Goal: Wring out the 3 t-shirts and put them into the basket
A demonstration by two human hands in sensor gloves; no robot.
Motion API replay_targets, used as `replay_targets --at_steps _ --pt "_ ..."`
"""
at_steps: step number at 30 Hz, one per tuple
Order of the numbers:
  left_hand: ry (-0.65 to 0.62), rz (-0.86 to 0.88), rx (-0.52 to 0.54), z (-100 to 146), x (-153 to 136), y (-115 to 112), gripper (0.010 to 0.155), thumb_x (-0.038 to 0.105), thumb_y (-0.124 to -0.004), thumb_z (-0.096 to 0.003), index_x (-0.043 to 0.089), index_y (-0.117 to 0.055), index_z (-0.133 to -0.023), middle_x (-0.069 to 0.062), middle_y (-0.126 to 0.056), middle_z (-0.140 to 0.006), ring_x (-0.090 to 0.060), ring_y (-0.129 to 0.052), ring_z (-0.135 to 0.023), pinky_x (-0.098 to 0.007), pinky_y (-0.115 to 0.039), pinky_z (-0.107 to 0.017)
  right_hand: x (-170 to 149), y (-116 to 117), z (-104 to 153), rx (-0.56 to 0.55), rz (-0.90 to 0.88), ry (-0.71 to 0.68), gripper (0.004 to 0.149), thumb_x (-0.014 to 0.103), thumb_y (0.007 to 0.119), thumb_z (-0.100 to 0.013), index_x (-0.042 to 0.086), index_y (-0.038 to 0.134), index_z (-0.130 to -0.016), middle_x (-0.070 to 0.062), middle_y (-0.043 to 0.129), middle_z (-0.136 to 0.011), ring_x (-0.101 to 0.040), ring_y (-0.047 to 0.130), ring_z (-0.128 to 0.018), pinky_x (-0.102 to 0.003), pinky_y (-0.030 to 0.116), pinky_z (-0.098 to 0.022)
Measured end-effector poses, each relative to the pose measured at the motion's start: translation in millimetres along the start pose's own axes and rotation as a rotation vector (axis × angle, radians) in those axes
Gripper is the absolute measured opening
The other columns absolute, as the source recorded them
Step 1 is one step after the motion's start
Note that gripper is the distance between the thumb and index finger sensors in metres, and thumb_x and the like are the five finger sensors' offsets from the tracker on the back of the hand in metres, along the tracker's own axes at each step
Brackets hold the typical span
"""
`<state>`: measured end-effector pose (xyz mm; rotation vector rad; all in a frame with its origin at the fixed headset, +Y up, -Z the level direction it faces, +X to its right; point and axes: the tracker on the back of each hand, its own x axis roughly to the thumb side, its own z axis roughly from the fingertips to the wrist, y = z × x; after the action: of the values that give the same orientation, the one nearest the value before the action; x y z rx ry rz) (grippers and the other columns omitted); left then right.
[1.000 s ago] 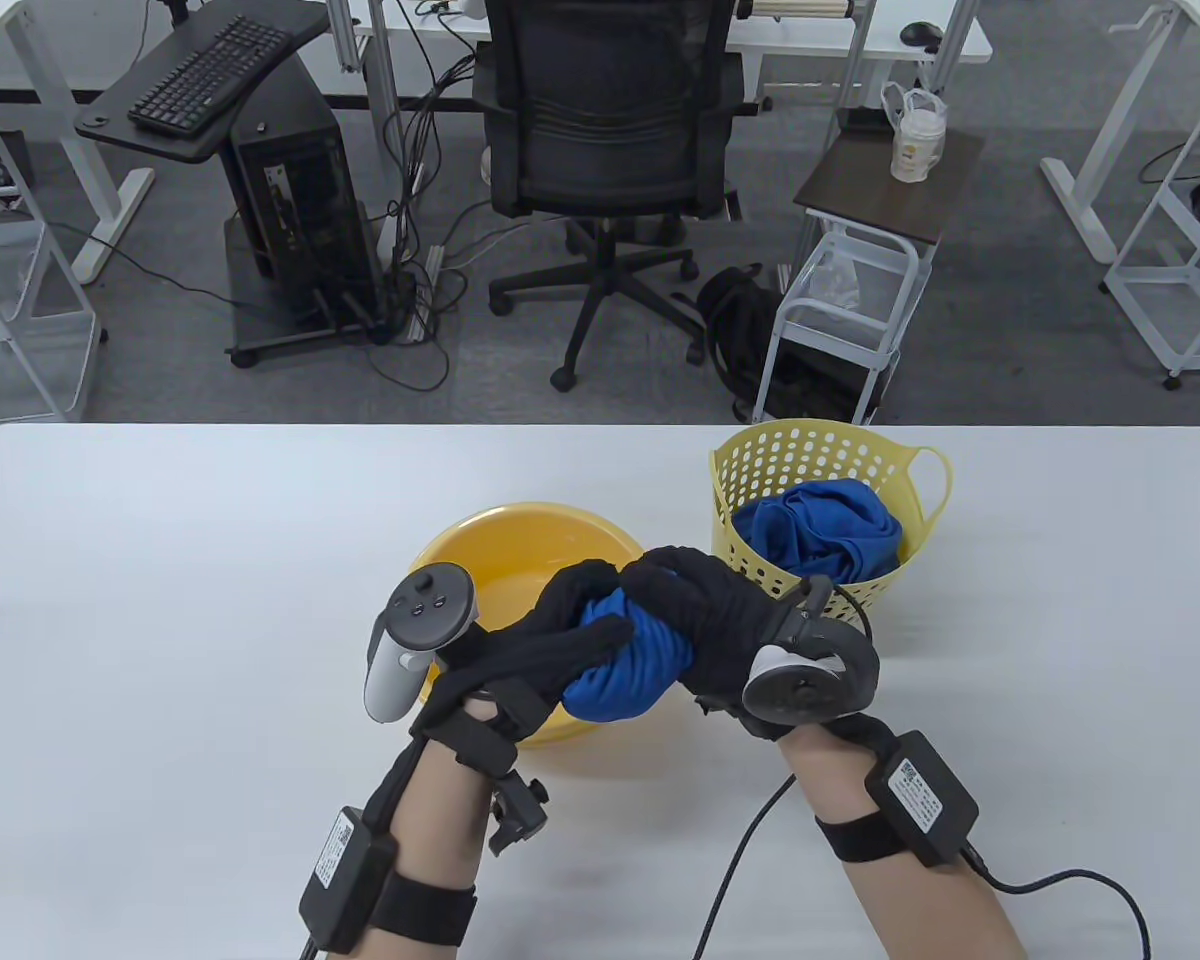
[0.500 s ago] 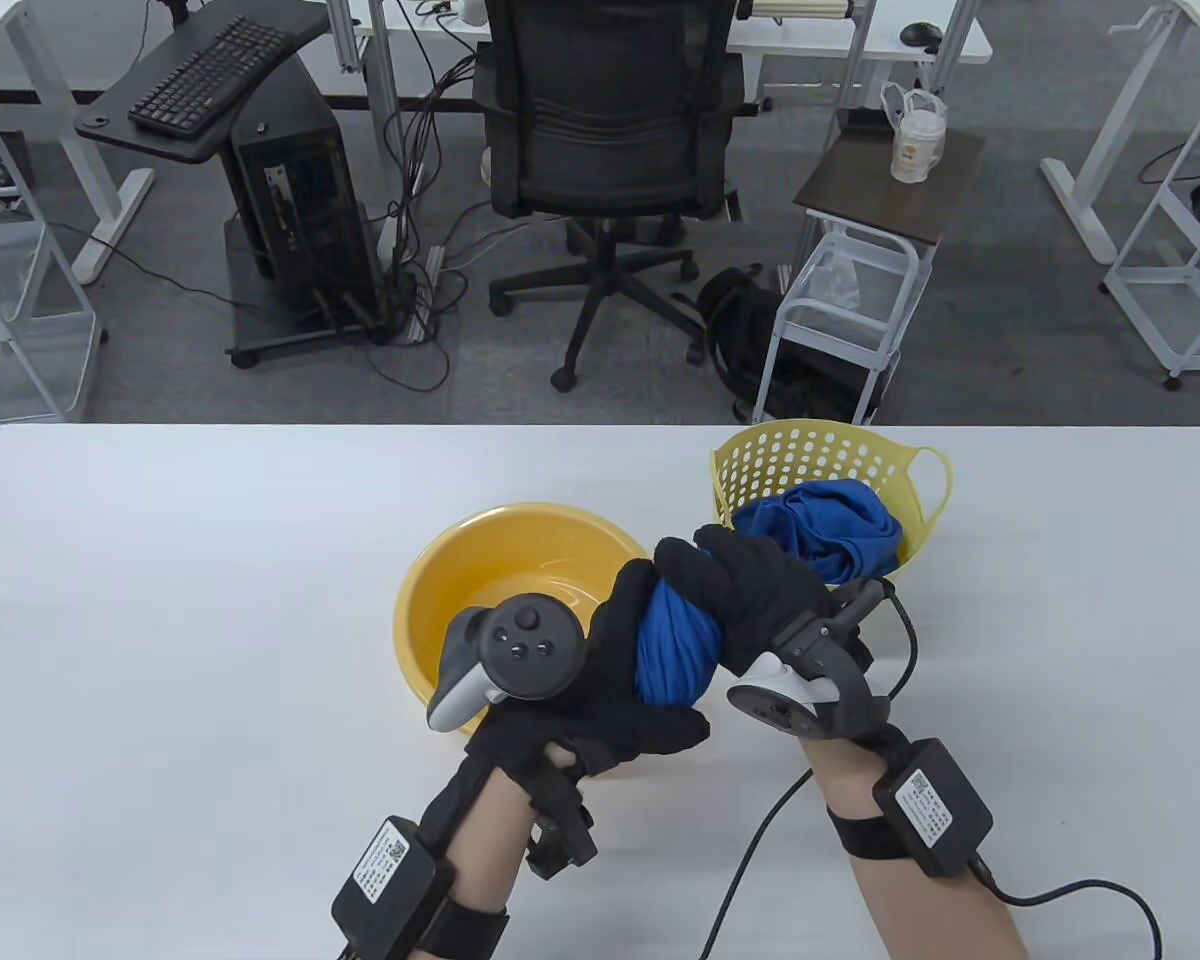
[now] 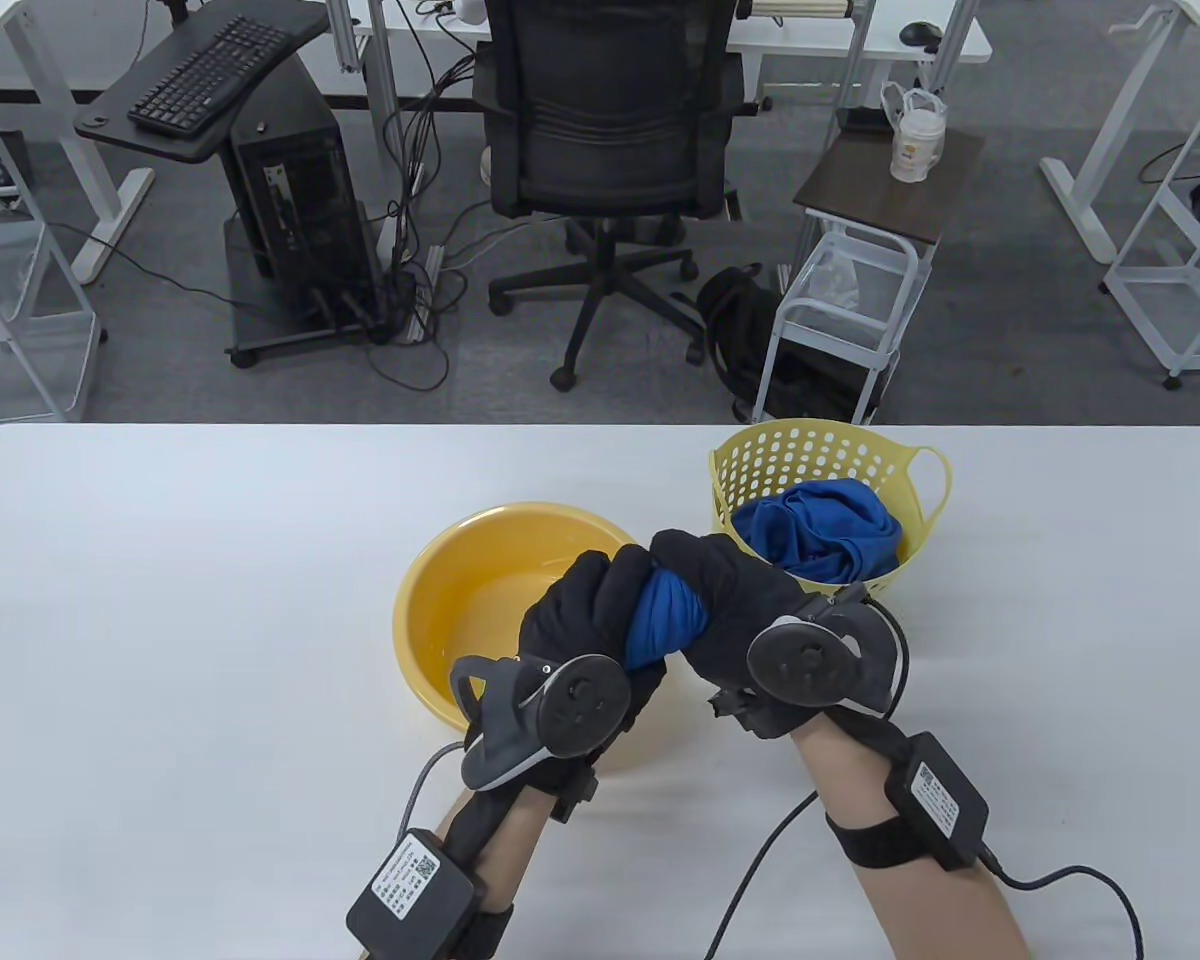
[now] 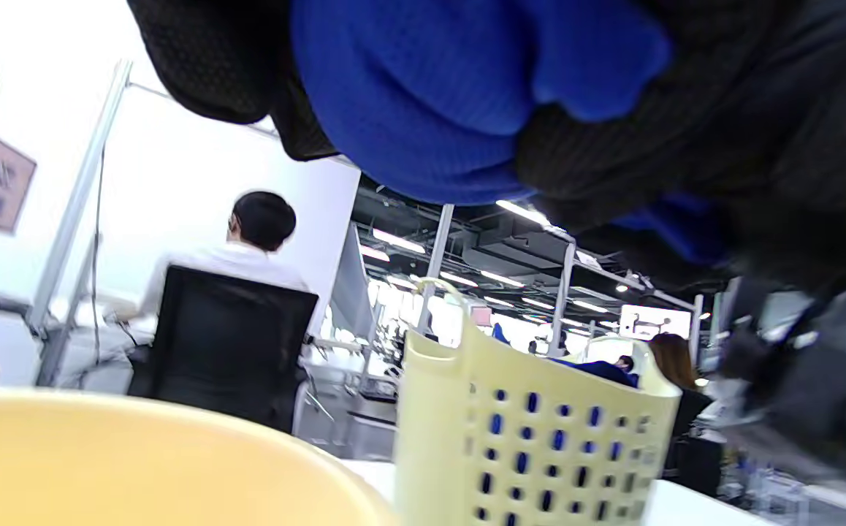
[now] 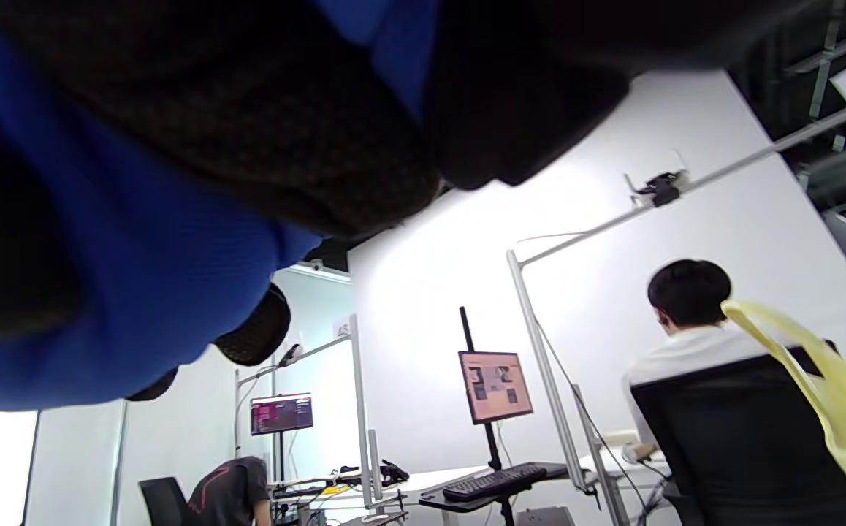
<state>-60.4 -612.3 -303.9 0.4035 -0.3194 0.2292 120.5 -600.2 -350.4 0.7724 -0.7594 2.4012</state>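
Since a moment ago both my wrists have rolled over, so the trackers now face up toward me and the twist of cloth between my hands has tightened. One blue t-shirt (image 3: 668,622) is in my grip, held above the near right rim of the single yellow basin (image 3: 430,600). My left hand (image 3: 585,625) has its fingers (image 3: 582,590) curled round one end, and my right hand (image 3: 735,600) clamps the other. One yellow basket (image 3: 760,455) stands on the bench (image 3: 160,600) just right of the basin, with blue t-shirt cloth (image 3: 820,530) bunched inside; I cannot count how many shirts that heap is. My gloves cover most of the wrung shirt. Both wrist views are mostly blocked by glove and blue fabric. Beyond the bench stand an office chair (image 3: 605,110) and a small cart (image 3: 840,300).
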Motion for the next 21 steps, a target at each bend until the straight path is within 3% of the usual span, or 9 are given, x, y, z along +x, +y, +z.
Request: replay_targets --at_steps 7,14,21 --pt "0.013 -0.090 0.045 4 8 7 0.107 0.043 -0.096 -0.0534 0.019 -0.011 -0.114 -0.024 -0.052 -0.119 -0.042 -0.077 -0.103 -0.063 -0.070 -0.071 -7 9 0 0.024 -0.265 0.176 0.083 0.009 0.102 -0.036 0.026 0.053 -0.101 -0.023 0.079 -0.071 -0.030 0.093 -0.022 -0.026 0.086 -0.009" --pt "0.003 -0.110 0.074 6 14 7 0.106 0.043 -0.095 -0.0544 0.017 -0.012 -0.114 -0.026 -0.051 -0.119 -0.044 -0.077 -0.102 -0.064 -0.070 -0.071 -10 5 0 0.037 -0.283 0.197 0.082 0.009 0.102 -0.035 0.027 0.054 -0.100 -0.023 0.079 -0.070 -0.030 0.093 -0.021 -0.026 0.086 -0.008" --pt "0.028 -0.116 -0.037 0 3 -20 0.106 0.044 -0.094 -0.0541 0.016 -0.012 -0.114 -0.025 -0.052 -0.118 -0.043 -0.079 -0.102 -0.064 -0.070 -0.070 -24 33 8 0.118 -0.249 0.297 0.082 0.009 0.102 -0.036 0.026 0.054 -0.100 -0.023 0.079 -0.071 -0.029 0.093 -0.022 -0.026 0.086 -0.008"
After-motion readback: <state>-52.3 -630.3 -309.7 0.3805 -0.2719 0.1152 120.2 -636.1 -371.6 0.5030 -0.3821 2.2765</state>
